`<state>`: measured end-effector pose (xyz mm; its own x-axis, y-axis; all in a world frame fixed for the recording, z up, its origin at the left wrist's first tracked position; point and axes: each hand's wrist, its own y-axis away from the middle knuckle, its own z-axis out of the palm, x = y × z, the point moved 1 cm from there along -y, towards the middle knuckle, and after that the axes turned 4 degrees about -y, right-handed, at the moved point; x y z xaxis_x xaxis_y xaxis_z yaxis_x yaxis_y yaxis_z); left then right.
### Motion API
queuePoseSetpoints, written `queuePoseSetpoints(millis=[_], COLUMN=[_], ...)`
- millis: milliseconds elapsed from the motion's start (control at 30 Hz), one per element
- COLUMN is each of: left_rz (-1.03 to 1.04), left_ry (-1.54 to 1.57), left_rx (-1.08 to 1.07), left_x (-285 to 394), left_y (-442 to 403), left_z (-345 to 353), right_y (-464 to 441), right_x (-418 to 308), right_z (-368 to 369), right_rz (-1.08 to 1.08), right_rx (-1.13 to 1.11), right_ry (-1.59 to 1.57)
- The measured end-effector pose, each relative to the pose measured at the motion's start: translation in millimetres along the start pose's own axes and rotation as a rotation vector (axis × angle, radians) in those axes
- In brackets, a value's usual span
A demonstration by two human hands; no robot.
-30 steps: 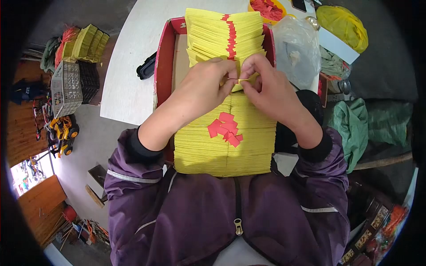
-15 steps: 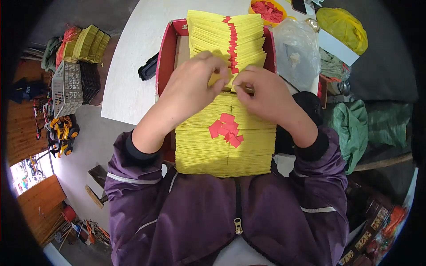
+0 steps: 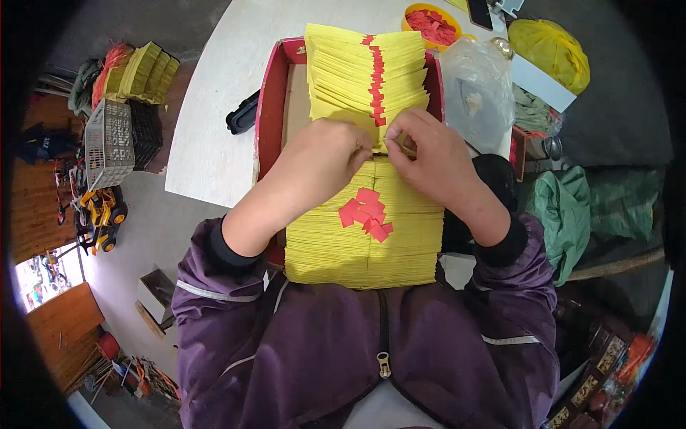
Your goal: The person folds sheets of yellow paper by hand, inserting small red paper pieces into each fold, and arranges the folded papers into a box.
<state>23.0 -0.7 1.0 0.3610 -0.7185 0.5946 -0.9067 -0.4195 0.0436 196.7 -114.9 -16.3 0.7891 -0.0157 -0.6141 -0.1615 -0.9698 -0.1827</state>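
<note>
My left hand (image 3: 321, 159) is closed, its fingertips pinched at the near edge of the fanned yellow paper sheets (image 3: 346, 68). Thumb and forefinger of my right hand (image 3: 434, 151) pinch the same edge, a short gap to the right of the left fingertips. The fingers partly hide the paper between them. Down the middle of the fanned sheets runs a line of red paper slips (image 3: 376, 75). Nearer my body, a thick stack of yellow paper (image 3: 325, 247) stands on edge, with a loose pile of red slips (image 3: 366, 212) on top.
The papers sit in a red box (image 3: 269, 118) on a white table (image 3: 207, 129). Beyond it are a yellow bowl of red slips (image 3: 431, 26), a clear plastic bag (image 3: 477, 93), a phone (image 3: 479, 13) and a black object (image 3: 243, 113). A crate (image 3: 107, 143) stands left.
My left hand has lowered slightly and closed more tightly at the paper edge. My right hand has shifted a little to the right. The red slips look the same.
</note>
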Motion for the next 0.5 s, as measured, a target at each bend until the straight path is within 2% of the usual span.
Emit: queuePoseSetpoints(millis=[133,300,500], left_rz=[0.019,0.058,0.078], left_ry=[-0.073,-0.055,-0.001], left_rx=[0.168,0.256,0.306], left_x=[-0.4,3.5,-3.5], left_y=[-1.5,-3.2,-9.7], left_z=[1.7,4.7,6.7], right_y=[2.3,2.4,5.1], right_x=[-7.2,2.0,-7.9], right_z=[-3.4,2.3,-6.4], right_rz=[-0.017,-0.163,-0.191], right_rx=[-0.01,-0.02,0.089], right_ry=[-0.004,0.161,0.211])
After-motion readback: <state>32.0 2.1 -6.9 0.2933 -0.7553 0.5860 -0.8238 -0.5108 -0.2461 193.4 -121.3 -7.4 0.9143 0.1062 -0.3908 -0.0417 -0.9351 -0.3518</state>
